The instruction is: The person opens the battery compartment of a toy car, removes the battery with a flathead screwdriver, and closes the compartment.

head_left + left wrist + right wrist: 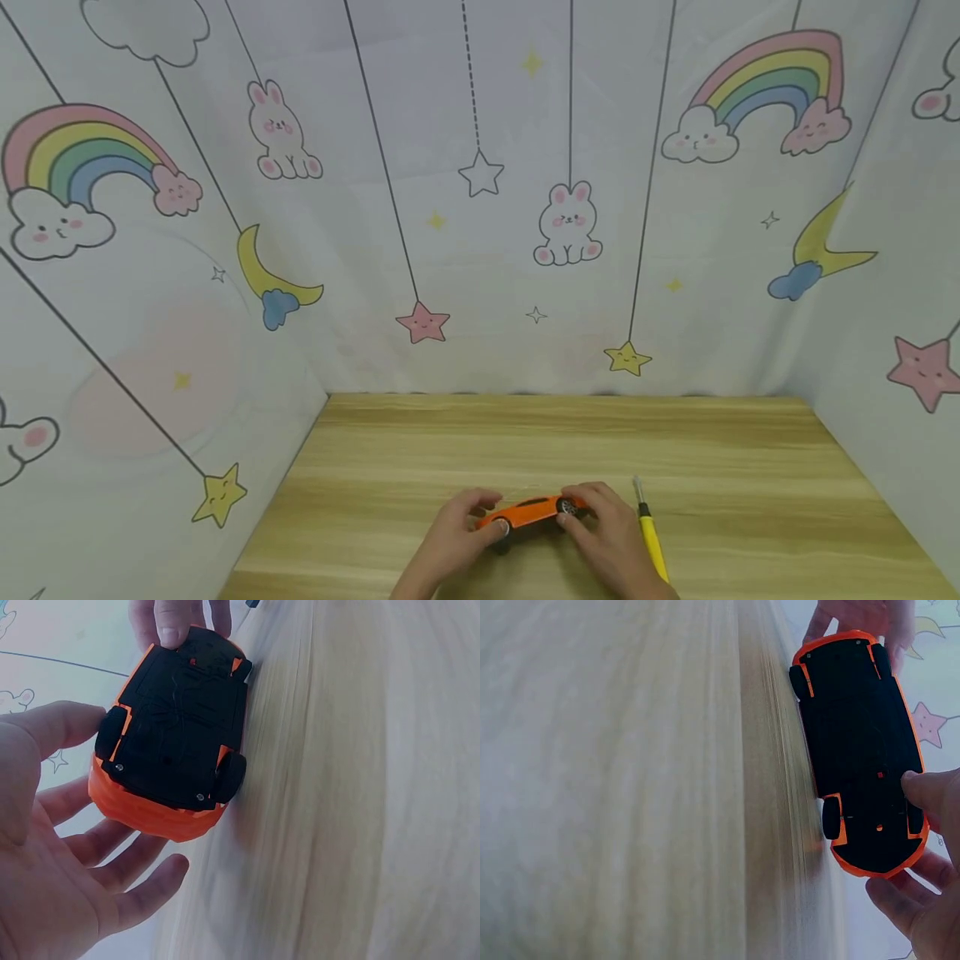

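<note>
An orange toy car (531, 512) is held tilted above the tabletop, between two hands. Its black underside (180, 724) faces both wrist cameras, with small screws near one end. At the car's left end is my left hand (454, 535); its thumb presses a wheel and its fingers reach behind the body, some of them spread loosely. The right hand (609, 533) grips the other end, thumb by the wheel and fingers around the far side. Right of that hand lies a screwdriver (651, 537) with a yellow and black handle, its metal tip pointing away.
The wood-grain table (390, 450) extends behind and to both sides of the hands. White fabric walls (495, 275) printed with rabbits, stars and rainbows enclose its back and sides.
</note>
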`<state>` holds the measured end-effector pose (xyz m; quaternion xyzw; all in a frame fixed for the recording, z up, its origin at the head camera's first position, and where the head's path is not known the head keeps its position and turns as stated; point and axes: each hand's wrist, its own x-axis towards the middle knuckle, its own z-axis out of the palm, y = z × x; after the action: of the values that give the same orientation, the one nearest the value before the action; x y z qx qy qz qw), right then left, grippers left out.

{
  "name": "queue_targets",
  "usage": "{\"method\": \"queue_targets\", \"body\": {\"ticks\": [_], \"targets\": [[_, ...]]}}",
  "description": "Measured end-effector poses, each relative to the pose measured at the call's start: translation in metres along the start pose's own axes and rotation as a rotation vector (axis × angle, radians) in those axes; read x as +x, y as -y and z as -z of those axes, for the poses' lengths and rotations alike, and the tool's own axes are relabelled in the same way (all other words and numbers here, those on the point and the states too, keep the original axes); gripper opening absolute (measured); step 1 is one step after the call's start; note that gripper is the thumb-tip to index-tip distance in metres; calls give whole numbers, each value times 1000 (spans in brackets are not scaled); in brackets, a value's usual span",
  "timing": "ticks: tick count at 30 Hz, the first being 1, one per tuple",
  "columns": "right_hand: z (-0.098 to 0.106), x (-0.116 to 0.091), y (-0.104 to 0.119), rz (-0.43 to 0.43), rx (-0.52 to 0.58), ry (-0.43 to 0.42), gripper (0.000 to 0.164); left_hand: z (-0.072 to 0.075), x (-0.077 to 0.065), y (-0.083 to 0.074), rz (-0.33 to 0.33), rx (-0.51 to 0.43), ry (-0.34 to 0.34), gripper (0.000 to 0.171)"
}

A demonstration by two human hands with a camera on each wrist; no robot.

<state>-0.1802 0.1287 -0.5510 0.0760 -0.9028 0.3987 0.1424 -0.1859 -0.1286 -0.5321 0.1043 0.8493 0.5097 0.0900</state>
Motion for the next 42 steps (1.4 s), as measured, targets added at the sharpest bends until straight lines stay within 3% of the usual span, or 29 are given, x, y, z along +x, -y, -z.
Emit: {"method": "queue_targets", "body": {"ticks": [9,18,23,33,42], "targets": [[-2,2,-5,-15,-3,-9,31,1,0,5,-7,-3,-52,49],[-2,3,-5,-24,11,-11,32,-4,2,6,-142,48,-107,42],[-1,4,-6,-51,38,2,33,-5,2,8,-172,82,-111,35],[-1,6,-11,-49,37,1,41,-6,0,11,-167,64,-110,28],[-3,5,-14,-148,41,87,54,-7,0,7,-56,60,-70,35]]}}
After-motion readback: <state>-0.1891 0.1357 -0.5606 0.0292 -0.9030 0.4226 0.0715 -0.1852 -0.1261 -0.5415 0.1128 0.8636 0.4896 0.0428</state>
